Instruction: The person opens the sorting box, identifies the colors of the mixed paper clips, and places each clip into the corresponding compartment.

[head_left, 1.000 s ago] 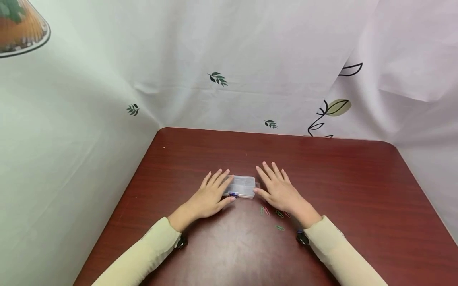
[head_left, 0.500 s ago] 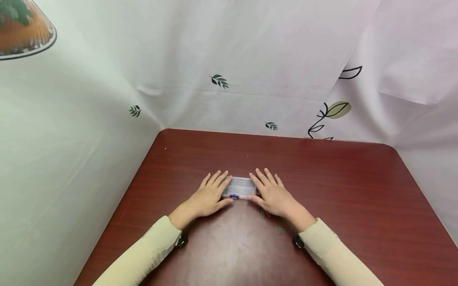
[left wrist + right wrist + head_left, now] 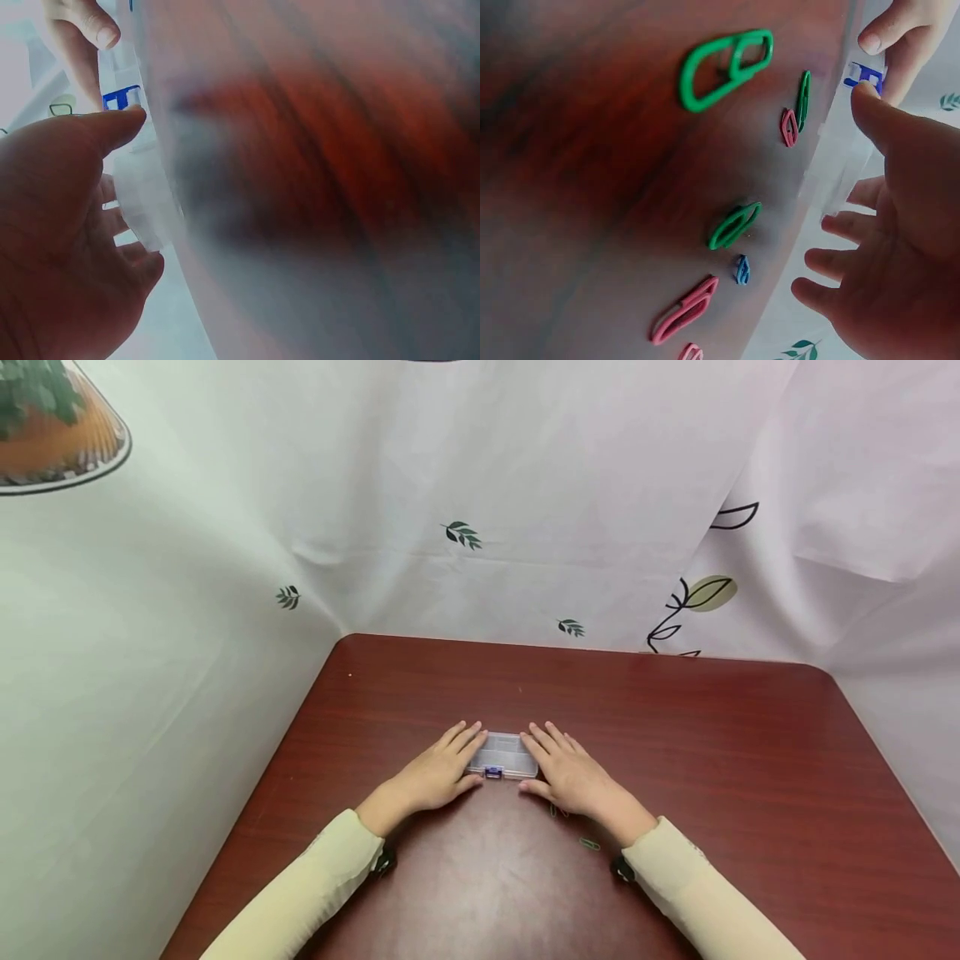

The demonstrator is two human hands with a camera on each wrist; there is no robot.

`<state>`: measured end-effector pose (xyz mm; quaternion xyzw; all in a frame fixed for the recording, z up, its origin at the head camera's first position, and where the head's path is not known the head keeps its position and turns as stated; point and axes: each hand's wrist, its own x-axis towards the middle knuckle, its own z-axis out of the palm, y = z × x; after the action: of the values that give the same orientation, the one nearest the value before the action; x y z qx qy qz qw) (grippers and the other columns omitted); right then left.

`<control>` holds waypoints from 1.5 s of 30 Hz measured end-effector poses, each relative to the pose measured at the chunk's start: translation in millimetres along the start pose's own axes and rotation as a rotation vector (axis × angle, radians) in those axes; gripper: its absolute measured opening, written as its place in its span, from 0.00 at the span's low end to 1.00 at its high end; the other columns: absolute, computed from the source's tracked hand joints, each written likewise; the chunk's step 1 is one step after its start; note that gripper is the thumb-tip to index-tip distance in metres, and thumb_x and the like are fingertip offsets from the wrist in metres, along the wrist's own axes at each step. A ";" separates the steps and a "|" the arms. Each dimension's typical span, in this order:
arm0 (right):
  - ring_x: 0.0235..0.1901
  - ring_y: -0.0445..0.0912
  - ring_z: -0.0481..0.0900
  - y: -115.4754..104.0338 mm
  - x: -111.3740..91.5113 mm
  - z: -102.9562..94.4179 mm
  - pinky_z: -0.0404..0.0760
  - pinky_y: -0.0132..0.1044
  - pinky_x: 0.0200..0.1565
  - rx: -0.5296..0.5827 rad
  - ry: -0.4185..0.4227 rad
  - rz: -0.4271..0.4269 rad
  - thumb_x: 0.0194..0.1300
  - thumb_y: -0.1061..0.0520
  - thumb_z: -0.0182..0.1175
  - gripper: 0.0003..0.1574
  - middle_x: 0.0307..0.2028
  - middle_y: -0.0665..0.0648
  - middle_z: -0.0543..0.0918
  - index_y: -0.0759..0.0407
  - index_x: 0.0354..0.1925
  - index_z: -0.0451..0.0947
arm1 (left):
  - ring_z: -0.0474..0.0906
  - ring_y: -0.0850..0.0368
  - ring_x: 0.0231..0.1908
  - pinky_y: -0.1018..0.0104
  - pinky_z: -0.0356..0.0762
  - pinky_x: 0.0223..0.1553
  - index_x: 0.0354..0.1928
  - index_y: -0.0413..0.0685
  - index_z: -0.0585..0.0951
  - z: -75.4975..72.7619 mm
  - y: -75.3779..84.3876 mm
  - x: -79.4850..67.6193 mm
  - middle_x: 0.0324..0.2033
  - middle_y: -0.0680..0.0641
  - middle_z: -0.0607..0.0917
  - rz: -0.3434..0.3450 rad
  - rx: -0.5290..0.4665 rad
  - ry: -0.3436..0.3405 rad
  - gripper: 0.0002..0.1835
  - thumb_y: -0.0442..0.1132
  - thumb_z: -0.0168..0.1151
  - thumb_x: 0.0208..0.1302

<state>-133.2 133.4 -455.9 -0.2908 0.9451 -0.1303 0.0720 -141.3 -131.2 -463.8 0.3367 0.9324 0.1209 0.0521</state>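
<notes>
A small clear plastic compartment box [image 3: 506, 760] with a blue latch [image 3: 493, 772] lies on the table, its latch side facing the person. At its left end is the left hand [image 3: 433, 774], fingers extended along the end and thumb by the front edge. The right hand [image 3: 576, 777] lies at the opposite end with straight fingers, the index fingertip over the box's right edge and the thumb near its front corner. Beside the right hand, the right wrist view shows green paper clips [image 3: 735, 225], pink paper clips [image 3: 686, 309] and a blue paper clip [image 3: 742, 271] scattered on the table.
The dark red wooden table [image 3: 420, 685] has rounded far corners. A white cloth with leaf prints [image 3: 585, 552] hangs behind and at both sides. One green paper clip [image 3: 589, 843] lies nearer the person, left of the right wrist.
The right hand has moved left and slightly nearer, up to the box's right end, now covering some paper clips. The left hand has stayed at the left end, its fingers drawn closer together.
</notes>
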 end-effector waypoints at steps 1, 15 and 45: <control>0.76 0.64 0.53 0.4 0.6 0.5 0.58 0.60 0.71 -0.003 0.002 -0.006 0.71 0.37 0.60 0.49 0.76 0.66 0.58 0.64 0.76 0.59 | 0.52 0.35 0.76 0.47 0.53 0.74 0.77 0.38 0.59 -0.1 -0.9 0.2 0.76 0.37 0.60 0.005 -0.011 -0.006 0.38 0.50 0.59 0.74; 0.75 0.65 0.55 10.4 6.9 -9.8 0.58 0.59 0.72 0.117 -0.044 -0.043 0.78 0.44 0.51 0.41 0.75 0.70 0.60 0.70 0.75 0.58 | 0.48 0.42 0.78 0.49 0.50 0.75 0.77 0.40 0.60 -15.7 -18.0 14.3 0.77 0.38 0.58 0.031 -0.215 -0.133 0.35 0.49 0.55 0.76; 0.63 0.58 0.74 -31.2 27.2 -9.8 0.72 0.54 0.64 0.150 0.285 -0.055 0.69 0.55 0.66 0.25 0.64 0.64 0.76 0.62 0.60 0.75 | 0.55 0.44 0.76 0.46 0.55 0.74 0.76 0.48 0.65 -31.4 -35.8 31.1 0.76 0.41 0.61 -0.022 -0.351 -0.237 0.30 0.50 0.52 0.78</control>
<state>-141.0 95.1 -439.1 -0.2889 0.9251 -0.2421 -0.0449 -192.8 -143.9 -443.3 0.3241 0.8880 0.2402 0.2206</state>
